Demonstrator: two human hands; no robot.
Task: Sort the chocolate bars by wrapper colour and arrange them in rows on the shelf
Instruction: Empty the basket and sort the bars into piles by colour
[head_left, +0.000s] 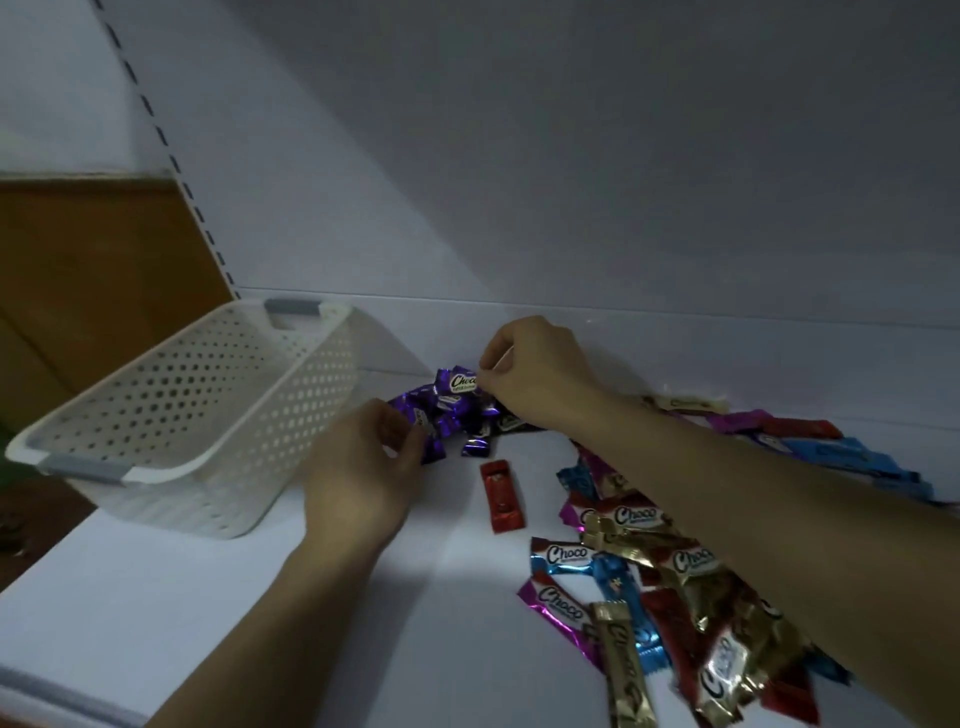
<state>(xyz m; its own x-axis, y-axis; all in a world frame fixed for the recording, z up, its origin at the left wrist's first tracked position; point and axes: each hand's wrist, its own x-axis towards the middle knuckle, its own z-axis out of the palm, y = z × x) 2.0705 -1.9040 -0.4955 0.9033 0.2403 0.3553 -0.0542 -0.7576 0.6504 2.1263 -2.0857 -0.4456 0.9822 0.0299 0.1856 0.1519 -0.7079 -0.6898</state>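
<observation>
Head view: a pile of purple foil-wrapped chocolate bars lies near the back of the white shelf. The right hand has its grip pinching the top purple bar. The left hand curls its grip on the near purple bar. 1 red wrapped bar lies alone, between this pile and a mixed heap of gold, red, blue and pink bars. A white perforated plastic basket stands at the left.

your R forearm is covering much of the mixed pile, pile's running off btm edge, your L hand is hiding some purple bars
</observation>
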